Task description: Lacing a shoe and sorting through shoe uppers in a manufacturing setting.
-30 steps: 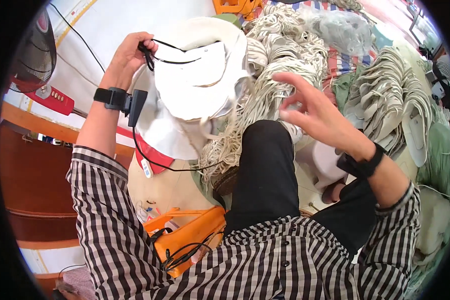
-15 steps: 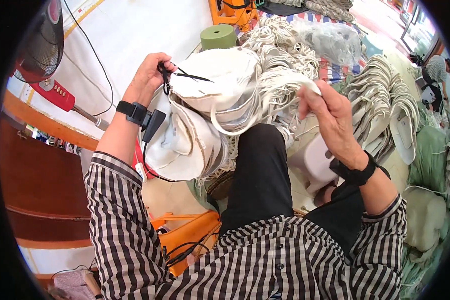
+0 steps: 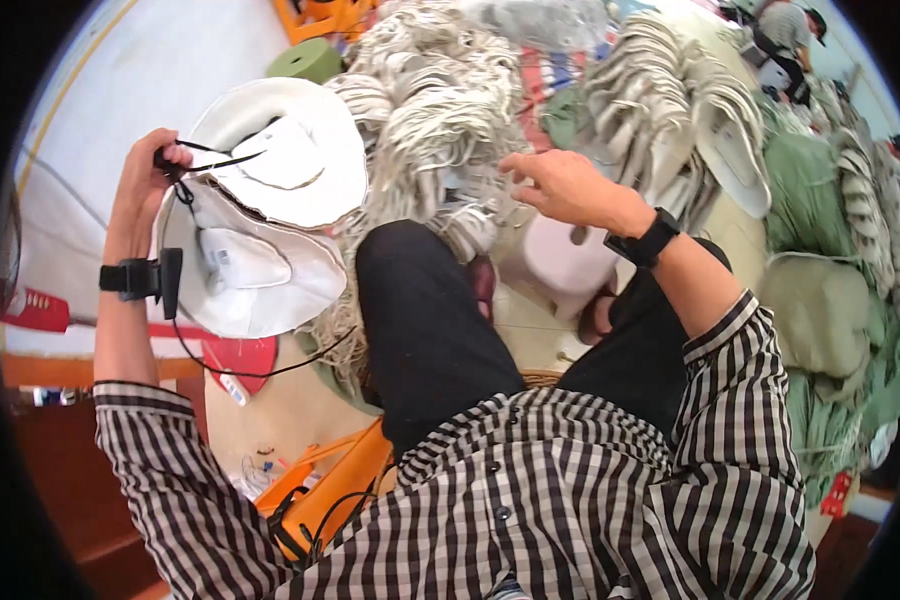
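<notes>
- The pile of hats (image 3: pixel 440 120) is filling the upper middle of the frame, cream brims stacked in rows, with a second heap (image 3: pixel 670 110) running to the upper right and green sacks (image 3: pixel 830 300) lying along the right edge.
- Your checked shirt (image 3: pixel 530 500) is taking up the bottom of the frame, and your dark trouser leg (image 3: pixel 420 320) is rising through the centre toward the pile.
- Two white hats (image 3: pixel 270 200) are hanging at the upper left, one overlapping the other, their insides facing you.
- An orange crate (image 3: pixel 320 490) is sitting at the lower left, just beside your shirt.
- Your right hand (image 3: pixel 560 185) is reaching over the pile right of centre, fingers loosely curled and holding nothing that you can make out.
- Your left hand (image 3: pixel 155 175) is raised at the upper left, fingers pinching closed on a black cord (image 3: pixel 215 160) that is crossing the upper hat's brim.
- A green tape roll (image 3: pixel 305 60) is lying at the top, just left of the pile.
</notes>
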Available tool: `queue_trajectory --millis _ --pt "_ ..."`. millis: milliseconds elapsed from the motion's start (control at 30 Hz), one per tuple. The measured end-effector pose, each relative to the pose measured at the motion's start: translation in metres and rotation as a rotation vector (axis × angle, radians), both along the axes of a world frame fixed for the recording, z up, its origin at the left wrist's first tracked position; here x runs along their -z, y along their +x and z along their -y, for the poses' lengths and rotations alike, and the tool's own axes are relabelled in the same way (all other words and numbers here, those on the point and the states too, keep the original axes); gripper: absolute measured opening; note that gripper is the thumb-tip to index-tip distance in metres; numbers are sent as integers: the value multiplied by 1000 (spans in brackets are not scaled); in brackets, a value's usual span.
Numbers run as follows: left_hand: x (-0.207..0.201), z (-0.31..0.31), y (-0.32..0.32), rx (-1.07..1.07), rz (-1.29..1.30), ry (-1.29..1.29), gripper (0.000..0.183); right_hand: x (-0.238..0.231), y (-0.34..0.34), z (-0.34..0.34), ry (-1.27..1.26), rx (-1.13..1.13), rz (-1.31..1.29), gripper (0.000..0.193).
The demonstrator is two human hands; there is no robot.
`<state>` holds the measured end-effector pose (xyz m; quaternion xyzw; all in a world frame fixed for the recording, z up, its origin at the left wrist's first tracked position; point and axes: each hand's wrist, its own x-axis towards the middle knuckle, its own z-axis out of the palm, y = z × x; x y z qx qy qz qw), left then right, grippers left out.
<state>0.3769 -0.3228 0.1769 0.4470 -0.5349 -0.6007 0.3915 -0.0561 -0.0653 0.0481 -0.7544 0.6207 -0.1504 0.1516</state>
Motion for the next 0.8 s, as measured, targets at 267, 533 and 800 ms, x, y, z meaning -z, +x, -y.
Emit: queue_trajectory --millis 267,533,800 --pt "-36 -7 -93 232 71 -144 29 -37 -30 -99 436 315 1100 63" --pt "-70 -88 -206 421 141 -217 29 -69 46 -175 439 42 1509 82" --pt "-58 -115 -301 717 93 -264 17 -38 26 -162 180 447 1773 73"
